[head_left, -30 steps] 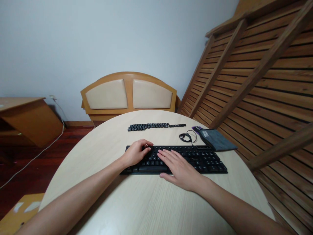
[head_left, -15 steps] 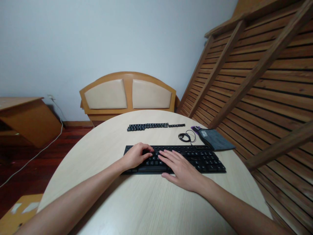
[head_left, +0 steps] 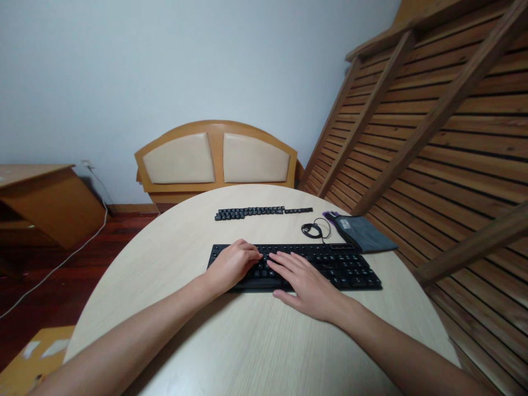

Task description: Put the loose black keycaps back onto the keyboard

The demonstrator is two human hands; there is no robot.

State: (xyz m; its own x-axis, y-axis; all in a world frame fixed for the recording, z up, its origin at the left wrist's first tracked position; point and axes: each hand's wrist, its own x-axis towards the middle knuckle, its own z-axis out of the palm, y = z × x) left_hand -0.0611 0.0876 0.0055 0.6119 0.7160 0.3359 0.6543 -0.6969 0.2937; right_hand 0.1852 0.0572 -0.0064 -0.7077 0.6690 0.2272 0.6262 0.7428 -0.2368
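Observation:
A black keyboard [head_left: 350, 279] lies across the table in front of me, and parts of its key field look lower where keycaps seem to be off. My left hand [head_left: 234, 264] is over its left half, fingers curled and brought together at the tips on the keys. Whatever sits between those fingertips is hidden. My right hand [head_left: 303, 283] rests flat on the middle of the keyboard with fingers stretched out, its thumb on the front edge. Rows of loose black keycaps [head_left: 251, 212] are lined up behind the keyboard.
A coiled black cable [head_left: 312, 230] lies behind the keyboard. Beside it at the right is a grey cloth pouch [head_left: 367, 234] with something purple at its end. The round table [head_left: 256, 341] has a headboard [head_left: 218, 154] beyond it and a leaning slatted wooden frame [head_left: 412, 132] at the right.
The fingers of my left hand have closed together and the hand has turned over slightly more to the right. My right hand stays in nearly the same place.

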